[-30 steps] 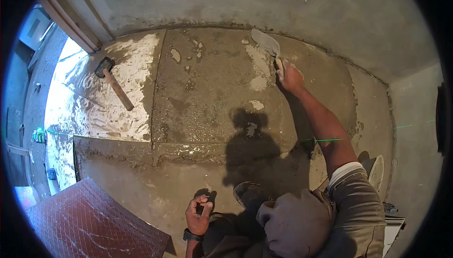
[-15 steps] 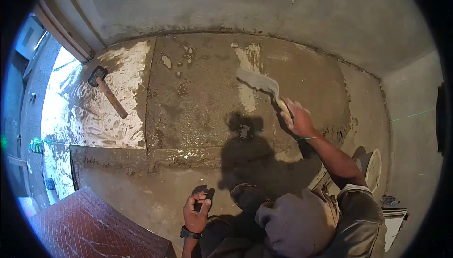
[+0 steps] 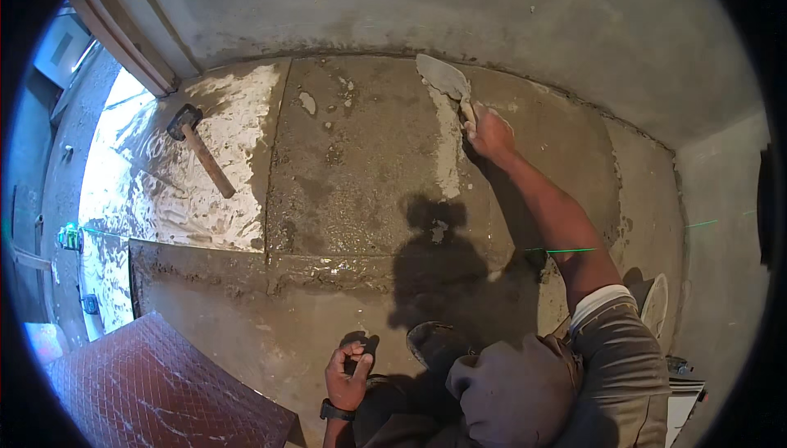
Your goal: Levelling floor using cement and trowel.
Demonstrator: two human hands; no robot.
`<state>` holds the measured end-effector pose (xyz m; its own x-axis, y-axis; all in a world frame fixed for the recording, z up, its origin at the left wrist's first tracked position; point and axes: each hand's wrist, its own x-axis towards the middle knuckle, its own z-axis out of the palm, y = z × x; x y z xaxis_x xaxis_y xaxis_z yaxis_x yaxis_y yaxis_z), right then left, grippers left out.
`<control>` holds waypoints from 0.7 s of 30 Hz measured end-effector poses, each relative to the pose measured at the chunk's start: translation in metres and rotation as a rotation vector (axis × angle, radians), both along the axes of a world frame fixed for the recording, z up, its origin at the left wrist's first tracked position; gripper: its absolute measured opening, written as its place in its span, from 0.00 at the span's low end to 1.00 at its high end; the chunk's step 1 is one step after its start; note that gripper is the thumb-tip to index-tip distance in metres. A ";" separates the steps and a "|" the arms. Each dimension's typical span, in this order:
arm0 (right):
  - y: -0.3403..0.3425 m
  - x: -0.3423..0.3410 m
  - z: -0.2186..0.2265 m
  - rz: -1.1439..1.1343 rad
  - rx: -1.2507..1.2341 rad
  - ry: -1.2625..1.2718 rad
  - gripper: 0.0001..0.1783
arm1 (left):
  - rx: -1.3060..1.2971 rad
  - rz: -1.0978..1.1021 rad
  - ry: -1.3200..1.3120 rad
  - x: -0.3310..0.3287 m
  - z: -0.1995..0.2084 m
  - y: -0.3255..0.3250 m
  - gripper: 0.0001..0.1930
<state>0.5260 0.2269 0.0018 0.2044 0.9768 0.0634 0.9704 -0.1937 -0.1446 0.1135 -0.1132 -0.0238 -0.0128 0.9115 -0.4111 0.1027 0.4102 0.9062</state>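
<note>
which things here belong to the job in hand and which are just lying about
Apparently in use:
trowel, in the right hand
wet, smeared floor

Seemingly just lying about:
hammer
reddish-brown sheet
pale round-rimmed container

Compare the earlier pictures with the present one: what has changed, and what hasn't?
Since half a second ago, the right grip has carried the trowel forward, toward the far wall, still holding it. The left grip stayed half-curled; the hammer lies where it was.

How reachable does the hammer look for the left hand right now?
Probably yes, perhaps with a forward lean: only floor shows between the left hand and the hammer, and its wooden handle is the nearer end.
</note>
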 end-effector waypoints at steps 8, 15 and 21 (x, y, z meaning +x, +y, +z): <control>0.003 -0.001 -0.005 -0.015 -0.015 0.022 0.24 | 0.039 -0.058 0.002 0.004 0.001 0.002 0.15; -0.007 0.005 0.001 -0.003 0.040 0.000 0.24 | 0.029 -0.054 0.028 0.007 0.006 0.002 0.15; 0.001 0.007 0.008 -0.019 -0.115 0.017 0.24 | 0.025 -0.049 0.035 0.006 -0.001 -0.010 0.16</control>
<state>0.5329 0.2278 0.0094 0.2233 0.9733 -0.0526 0.9639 -0.2286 -0.1367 0.1199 -0.1228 -0.0244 0.0182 0.9212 -0.3886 0.1540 0.3815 0.9115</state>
